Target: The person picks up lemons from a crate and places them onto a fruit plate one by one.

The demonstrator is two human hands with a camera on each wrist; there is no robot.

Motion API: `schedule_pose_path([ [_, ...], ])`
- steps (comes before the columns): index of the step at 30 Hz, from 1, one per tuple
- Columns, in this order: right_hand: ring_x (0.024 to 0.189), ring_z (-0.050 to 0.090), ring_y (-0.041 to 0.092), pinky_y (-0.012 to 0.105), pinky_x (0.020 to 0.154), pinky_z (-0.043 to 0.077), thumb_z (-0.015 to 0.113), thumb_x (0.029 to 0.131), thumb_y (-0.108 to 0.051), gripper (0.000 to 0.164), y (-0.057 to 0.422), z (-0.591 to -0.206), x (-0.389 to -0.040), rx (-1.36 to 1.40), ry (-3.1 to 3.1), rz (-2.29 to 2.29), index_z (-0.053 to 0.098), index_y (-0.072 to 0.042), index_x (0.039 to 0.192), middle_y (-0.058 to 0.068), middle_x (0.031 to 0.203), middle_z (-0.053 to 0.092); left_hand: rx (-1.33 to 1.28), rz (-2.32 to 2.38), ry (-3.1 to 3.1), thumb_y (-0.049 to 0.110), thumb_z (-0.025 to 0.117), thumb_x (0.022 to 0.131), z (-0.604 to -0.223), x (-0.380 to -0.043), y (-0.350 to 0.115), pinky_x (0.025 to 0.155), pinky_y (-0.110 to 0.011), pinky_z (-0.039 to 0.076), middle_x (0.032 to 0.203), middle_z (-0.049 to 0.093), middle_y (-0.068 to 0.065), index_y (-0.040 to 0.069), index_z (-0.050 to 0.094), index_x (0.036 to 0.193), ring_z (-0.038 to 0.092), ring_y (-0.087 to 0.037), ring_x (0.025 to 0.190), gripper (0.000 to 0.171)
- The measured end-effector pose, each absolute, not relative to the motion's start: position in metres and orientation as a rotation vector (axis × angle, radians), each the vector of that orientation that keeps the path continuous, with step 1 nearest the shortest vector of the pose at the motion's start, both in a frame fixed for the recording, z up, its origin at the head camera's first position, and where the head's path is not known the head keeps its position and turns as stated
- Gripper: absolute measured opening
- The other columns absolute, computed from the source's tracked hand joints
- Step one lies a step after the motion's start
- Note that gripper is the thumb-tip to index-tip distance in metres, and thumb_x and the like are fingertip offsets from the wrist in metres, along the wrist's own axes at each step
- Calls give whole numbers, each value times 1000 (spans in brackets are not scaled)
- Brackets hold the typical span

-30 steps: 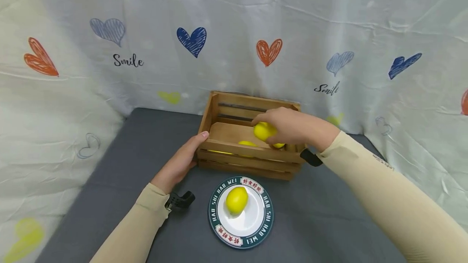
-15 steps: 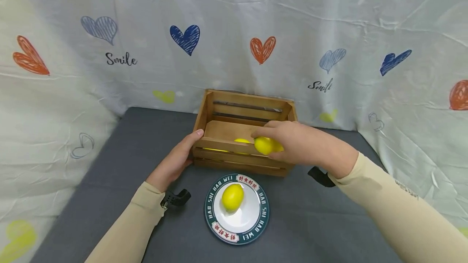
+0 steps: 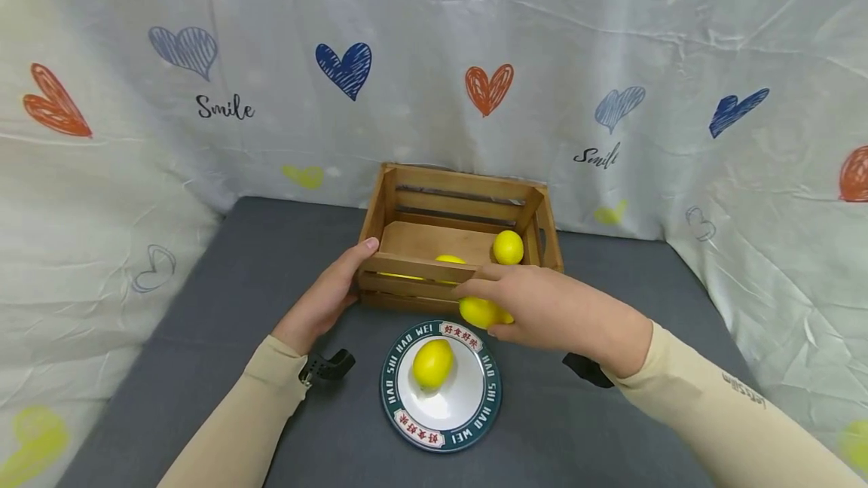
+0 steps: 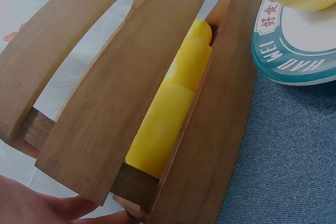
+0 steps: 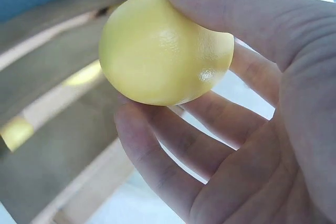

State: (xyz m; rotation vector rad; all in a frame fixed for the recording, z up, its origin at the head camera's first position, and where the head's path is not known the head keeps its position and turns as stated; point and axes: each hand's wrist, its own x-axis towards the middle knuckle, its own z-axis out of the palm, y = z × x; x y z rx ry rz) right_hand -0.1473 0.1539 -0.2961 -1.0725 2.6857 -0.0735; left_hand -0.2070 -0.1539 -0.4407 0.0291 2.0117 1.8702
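grey table point(image 3: 576, 428), crate point(image 3: 414, 289) of lemons point(image 3: 508, 247), lemon point(image 3: 432, 364) on plate point(image 3: 447, 414), left hand point(image 3: 325, 298) gripping crate, right hand point(image 3: 556, 315) another lemon point(image 5: 163, 48)

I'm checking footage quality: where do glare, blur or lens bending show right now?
Right wrist: glare spots on the held lemon, with the wooden crate blurred behind it; left wrist: the crate's slats look bowed, probably lens distortion; head: a bright sheen on the plate, the scene otherwise fairly sharp.

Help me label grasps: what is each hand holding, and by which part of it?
The right hand holds a lemon by its sides, thumb opposite the fingers. The left hand holds the wooden crate by its left end, near the front corner.
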Motion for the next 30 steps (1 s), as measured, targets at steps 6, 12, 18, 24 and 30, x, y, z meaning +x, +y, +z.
schedule_pose_path([
  [6, 107, 69, 19, 41, 96, 61, 90, 91, -20, 58, 157, -323, -146, -1065, 2659, -95, 68, -24, 144, 0, 134, 70, 37, 1866, 2018, 68, 45, 105, -441, -208, -153, 128, -79, 9, 182, 2, -13, 22, 7, 176, 9, -40, 167, 92],
  [12, 98, 65, 16, 39, 91, 60, 88, 91, -17, 53, 157, -350, -146, -1033, 2615, -149, 70, -25, 141, -1, 127, 71, 20, 1864, 2019, 70, 45, 105, -442, -208, -153, 129, -77, 9, 182, 2, -13, 23, 7, 176, 9, -40, 167, 93],
  [18, 95, 64, 15, 38, 88, 60, 89, 90, -16, 55, 157, -368, -145, -1057, 2594, -160, 71, -22, 142, 1, 124, 71, 9, 1868, 2012, 68, 45, 105, -443, -208, -152, 129, -76, 9, 182, 2, -13, 23, 9, 176, 9, -40, 167, 91],
  [24, 98, 67, 17, 39, 91, 62, 89, 90, -15, 55, 157, -379, -146, -1063, 2582, -170, 71, -20, 142, 3, 127, 73, 19, 1874, 2016, 70, 46, 104, -444, -208, -153, 129, -77, 9, 182, 3, -13, 23, 9, 176, 9, -39, 167, 93],
  [30, 100, 67, 16, 39, 93, 62, 90, 89, -15, 56, 156, -388, -148, -1066, 2581, -143, 71, -19, 141, 3, 127, 73, 26, 1878, 2019, 70, 45, 105, -444, -208, -154, 129, -78, 9, 182, 2, -13, 24, 8, 176, 8, -39, 168, 92],
])
